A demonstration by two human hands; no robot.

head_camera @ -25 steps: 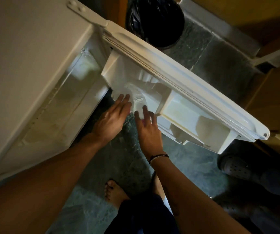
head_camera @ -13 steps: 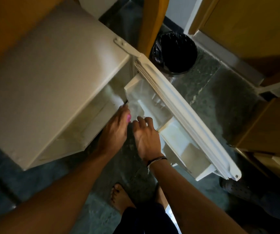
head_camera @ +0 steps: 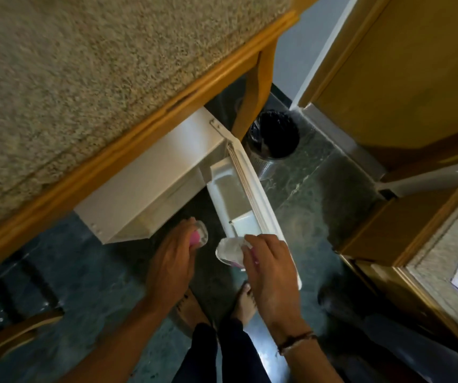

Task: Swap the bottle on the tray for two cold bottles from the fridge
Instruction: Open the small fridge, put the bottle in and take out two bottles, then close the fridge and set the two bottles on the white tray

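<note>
Each hand grips a bottle: left hand [head_camera: 171,268] one bottle [head_camera: 199,236], right hand [head_camera: 270,275] another bottle [head_camera: 229,250]. The open fridge door [head_camera: 252,194] stands just beyond the right hand. A black bin [head_camera: 277,135] sits farther off.

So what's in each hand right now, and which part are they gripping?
Each hand holds a clear bottle with a pink label: the left hand wraps one bottle, the right hand the other bottle, both around the body.

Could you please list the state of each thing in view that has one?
Fridge door: open.
Left hand: closed around a bottle.
Right hand: closed around a second bottle.
Door shelf: looks empty.
Bin: lined with a black bag.
</note>
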